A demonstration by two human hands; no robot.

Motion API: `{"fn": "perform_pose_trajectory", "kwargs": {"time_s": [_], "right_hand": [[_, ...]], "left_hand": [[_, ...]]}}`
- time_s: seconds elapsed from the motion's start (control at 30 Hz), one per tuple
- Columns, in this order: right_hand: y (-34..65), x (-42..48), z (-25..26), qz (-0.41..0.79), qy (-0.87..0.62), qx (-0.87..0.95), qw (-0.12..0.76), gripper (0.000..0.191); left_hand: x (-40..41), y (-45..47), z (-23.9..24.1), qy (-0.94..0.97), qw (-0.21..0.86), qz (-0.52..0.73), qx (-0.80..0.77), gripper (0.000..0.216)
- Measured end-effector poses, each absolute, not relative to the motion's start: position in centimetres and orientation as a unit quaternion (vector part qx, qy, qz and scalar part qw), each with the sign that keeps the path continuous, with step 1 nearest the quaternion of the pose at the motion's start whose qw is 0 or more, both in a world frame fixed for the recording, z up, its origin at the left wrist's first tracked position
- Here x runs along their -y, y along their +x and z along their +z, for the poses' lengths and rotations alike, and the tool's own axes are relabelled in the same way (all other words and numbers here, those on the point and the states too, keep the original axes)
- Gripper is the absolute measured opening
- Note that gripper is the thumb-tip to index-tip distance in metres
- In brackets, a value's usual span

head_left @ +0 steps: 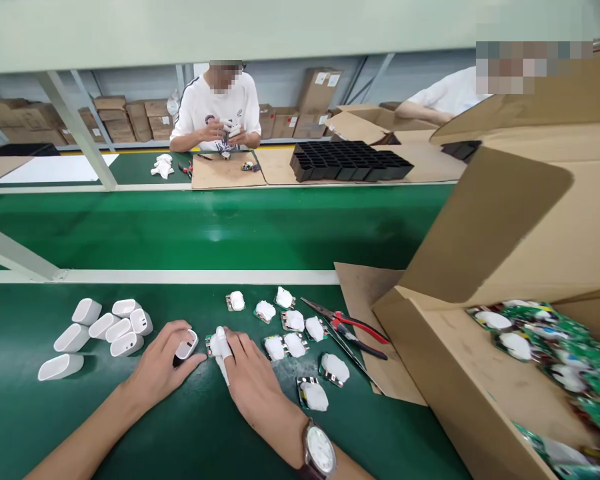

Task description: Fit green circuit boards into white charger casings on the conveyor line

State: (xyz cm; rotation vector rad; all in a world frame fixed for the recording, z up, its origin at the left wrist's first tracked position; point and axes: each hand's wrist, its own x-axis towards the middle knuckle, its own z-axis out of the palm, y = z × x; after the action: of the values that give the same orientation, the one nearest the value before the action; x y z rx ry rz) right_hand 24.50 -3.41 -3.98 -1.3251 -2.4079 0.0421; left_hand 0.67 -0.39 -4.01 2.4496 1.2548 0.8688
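My left hand (161, 363) grips a white plastic charger shell (186, 347) on the green bench, its open end facing right. My right hand (250, 380), with a bandaged index finger and a wristwatch (320, 452), presses down on a small circuit board module (213, 345) right beside the shell. Several more white-topped circuit modules (294, 344) lie scattered to the right of my hands. A cluster of empty white shells (111, 328) lies to the left.
Red-handled pliers (353, 327) lie by an open cardboard box (430, 360) holding green circuit boards (545, 343). Beyond the green conveyor (215, 227), a person in a white shirt (220, 110) works; black trays (347, 160) and another person's arm (425, 110) are farther right.
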Motion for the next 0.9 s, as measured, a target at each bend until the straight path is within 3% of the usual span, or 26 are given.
{"fn": "perform_pose_trajectory", "kwargs": {"time_s": [0.13, 0.23, 0.43, 0.6, 0.8, 0.9], "right_hand": [[25.5, 3.0, -3.1, 0.063, -0.452, 0.860, 0.226, 0.045], [26.0, 2.5, -2.7, 0.090, -0.426, 0.863, 0.254, 0.043], [26.4, 2.4, -2.1, 0.098, -0.445, 0.836, 0.305, 0.047], [25.7, 2.3, -2.1, 0.120, -0.432, 0.855, 0.260, 0.067], [25.4, 2.2, -2.1, 0.128, -0.391, 0.869, 0.274, 0.049], [26.5, 2.7, -0.6, 0.198, -0.362, 0.875, 0.255, 0.040]], "left_hand": [[0.8, 0.4, -3.4, 0.812, 0.189, 0.295, -0.467, 0.064], [1.1, 0.0, -2.5, 0.794, 0.243, 0.285, -0.479, 0.079], [1.1, -0.4, -1.5, 0.778, 0.356, 0.234, -0.462, 0.052], [1.1, -0.3, -1.5, 0.780, 0.355, 0.260, -0.445, 0.049], [1.3, -0.5, -1.8, 0.793, 0.325, 0.293, -0.424, 0.049], [1.3, -0.7, -2.1, 0.796, 0.315, 0.294, -0.424, 0.051]]}}
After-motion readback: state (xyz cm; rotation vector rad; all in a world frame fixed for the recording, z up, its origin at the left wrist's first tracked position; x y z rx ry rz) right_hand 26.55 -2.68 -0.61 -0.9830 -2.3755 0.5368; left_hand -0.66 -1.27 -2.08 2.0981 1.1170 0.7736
